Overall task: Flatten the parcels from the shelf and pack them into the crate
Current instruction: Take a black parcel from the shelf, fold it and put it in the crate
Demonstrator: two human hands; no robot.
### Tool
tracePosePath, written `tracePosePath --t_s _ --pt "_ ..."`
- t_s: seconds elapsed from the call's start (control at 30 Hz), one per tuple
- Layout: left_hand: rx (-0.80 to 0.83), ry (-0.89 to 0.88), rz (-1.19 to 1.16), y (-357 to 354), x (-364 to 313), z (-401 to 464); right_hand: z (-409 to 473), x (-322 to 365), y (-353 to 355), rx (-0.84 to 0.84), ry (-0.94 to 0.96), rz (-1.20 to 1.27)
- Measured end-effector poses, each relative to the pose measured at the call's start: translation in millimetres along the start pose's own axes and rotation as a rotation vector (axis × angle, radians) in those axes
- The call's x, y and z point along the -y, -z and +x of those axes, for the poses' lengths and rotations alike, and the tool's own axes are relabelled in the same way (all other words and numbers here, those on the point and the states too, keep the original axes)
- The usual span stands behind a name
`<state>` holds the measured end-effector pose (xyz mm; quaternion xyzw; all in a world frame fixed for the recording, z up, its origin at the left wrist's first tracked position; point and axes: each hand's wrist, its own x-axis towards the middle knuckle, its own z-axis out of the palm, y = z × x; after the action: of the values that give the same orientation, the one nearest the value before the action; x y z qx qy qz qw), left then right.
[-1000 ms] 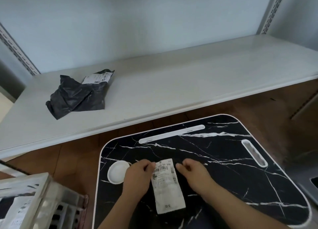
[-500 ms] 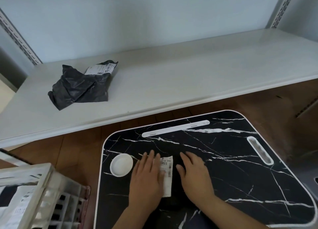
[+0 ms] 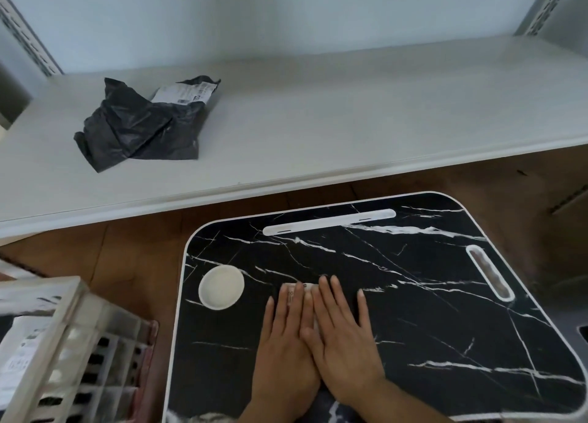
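My left hand [image 3: 284, 349] and my right hand [image 3: 342, 336] lie flat side by side, fingers straight, pressing on a small parcel [image 3: 307, 287] on the black marble-patterned tray table [image 3: 413, 295]. Only a sliver of its white label shows above my fingertips; the rest is hidden under my palms. A second parcel, a crumpled black poly bag with a white label [image 3: 143, 126], lies on the left of the white shelf [image 3: 350, 120]. The white slatted crate [image 3: 63, 343] stands at the lower left, with labelled parcels inside.
A round white dish recess [image 3: 221, 287] sits in the tray table left of my hands. Long white slots run along the table's far edge [image 3: 329, 222] and right side [image 3: 490, 273]. Brown wooden floor [image 3: 127, 247] lies between shelf, table and crate.
My hands went from pinching the parcel's top edge to lying flat, then slid together over it. The white label, plainly visible before, is now almost wholly covered.
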<state>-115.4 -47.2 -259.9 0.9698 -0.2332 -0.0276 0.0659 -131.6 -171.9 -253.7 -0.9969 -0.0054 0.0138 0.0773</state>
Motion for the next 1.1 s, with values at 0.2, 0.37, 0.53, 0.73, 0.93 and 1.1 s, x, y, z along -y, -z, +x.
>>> tracePosePath --t_s 0.2,0.37,0.53,0.73,0.93,1.1 --pt "-0.023 -0.015 -0.017 -5 0 5 0 -4 -3 -0.022 0.013 0.061" --pt "-0.068 -0.036 -0.044 -6 2 8 4 -6 -4 -0.014 0.027 0.115" --pt "-0.094 -0.053 -0.108 -6 2 10 8 -8 -5 -0.012 0.049 0.094" --pt "0.019 -0.072 -0.083 4 11 7 5 -13 1 0.045 0.112 0.023" --pt "0.169 -0.243 0.114 16 59 -6 6 -45 16 0.162 0.316 -0.141" --pt "0.2 -0.217 0.11 12 59 -7 6 -45 11 0.186 0.295 -0.13"
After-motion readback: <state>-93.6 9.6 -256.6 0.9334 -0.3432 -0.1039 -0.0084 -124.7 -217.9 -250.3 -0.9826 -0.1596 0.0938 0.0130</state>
